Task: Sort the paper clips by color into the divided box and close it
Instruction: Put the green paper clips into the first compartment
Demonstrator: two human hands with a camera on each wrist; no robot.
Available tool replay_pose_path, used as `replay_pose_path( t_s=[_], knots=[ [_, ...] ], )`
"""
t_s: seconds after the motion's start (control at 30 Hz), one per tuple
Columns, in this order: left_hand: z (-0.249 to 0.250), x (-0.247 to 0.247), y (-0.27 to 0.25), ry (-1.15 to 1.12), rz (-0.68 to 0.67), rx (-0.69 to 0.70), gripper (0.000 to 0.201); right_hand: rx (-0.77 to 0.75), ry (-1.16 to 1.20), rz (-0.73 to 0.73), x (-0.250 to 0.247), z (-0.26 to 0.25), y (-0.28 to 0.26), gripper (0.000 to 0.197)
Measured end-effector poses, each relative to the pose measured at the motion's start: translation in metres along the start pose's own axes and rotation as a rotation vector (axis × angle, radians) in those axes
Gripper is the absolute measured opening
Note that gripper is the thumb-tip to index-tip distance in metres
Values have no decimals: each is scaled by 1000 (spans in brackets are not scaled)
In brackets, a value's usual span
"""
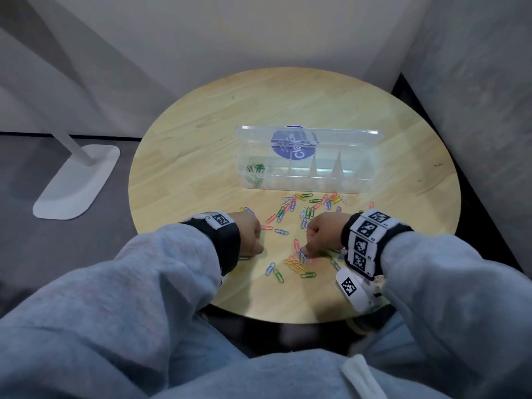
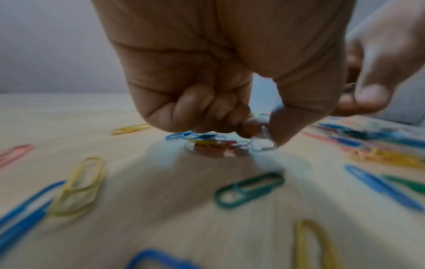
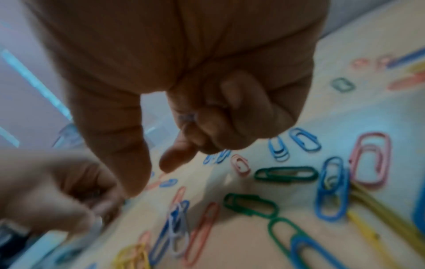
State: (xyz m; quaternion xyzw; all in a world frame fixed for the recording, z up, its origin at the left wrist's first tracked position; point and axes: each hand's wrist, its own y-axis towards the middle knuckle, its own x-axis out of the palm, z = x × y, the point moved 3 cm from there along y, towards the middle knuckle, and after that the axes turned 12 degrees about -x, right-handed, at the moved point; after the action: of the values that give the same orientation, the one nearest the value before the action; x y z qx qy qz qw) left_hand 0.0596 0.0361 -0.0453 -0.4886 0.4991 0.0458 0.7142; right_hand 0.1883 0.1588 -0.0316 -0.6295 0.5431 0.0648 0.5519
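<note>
The clear divided box (image 1: 302, 180) stands open mid-table, its lid (image 1: 308, 139) upright behind. Several green clips (image 1: 255, 169) lie in its leftmost compartment. Loose paper clips (image 1: 299, 208) in several colors are scattered between the box and my hands. My left hand (image 1: 257, 240) hovers low at the near left with its fingers curled, and thumb and fingertips (image 2: 260, 131) pinch a pale clip (image 2: 263, 145). My right hand (image 1: 308, 249) reaches down to a blue and white clip (image 1: 302, 254). It keeps a pale clip (image 3: 188, 116) tucked in its curled fingers, thumb and forefinger pointing down.
The round wooden table (image 1: 201, 133) sits in a corner between grey walls. A white stand base (image 1: 77, 182) rests on the floor to the left. Yellow clips (image 1: 293, 264) and a green clip (image 1: 308, 275) lie near the front edge.
</note>
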Motion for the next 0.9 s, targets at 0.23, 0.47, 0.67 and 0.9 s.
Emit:
replay_pose_path(
  t_s=[0.23, 0.47, 0.67, 0.9],
  knots=[
    [-5, -27, -7, -901, -184, -68, 28, 34, -305, -86, 19, -8, 16, 15],
    [-13, -42, -12, -1264, -209, -32, 35, 25, -215, -44, 16, -7, 12, 10],
    [-20, -41, -17, -1388, -237, -128, 20, -53, -238, 1, 13, -17, 3, 18],
    [-22, -46, -21, -1446, -272, -116, 26, -23, -237, -49, 6, -17, 3, 3]
  ],
)
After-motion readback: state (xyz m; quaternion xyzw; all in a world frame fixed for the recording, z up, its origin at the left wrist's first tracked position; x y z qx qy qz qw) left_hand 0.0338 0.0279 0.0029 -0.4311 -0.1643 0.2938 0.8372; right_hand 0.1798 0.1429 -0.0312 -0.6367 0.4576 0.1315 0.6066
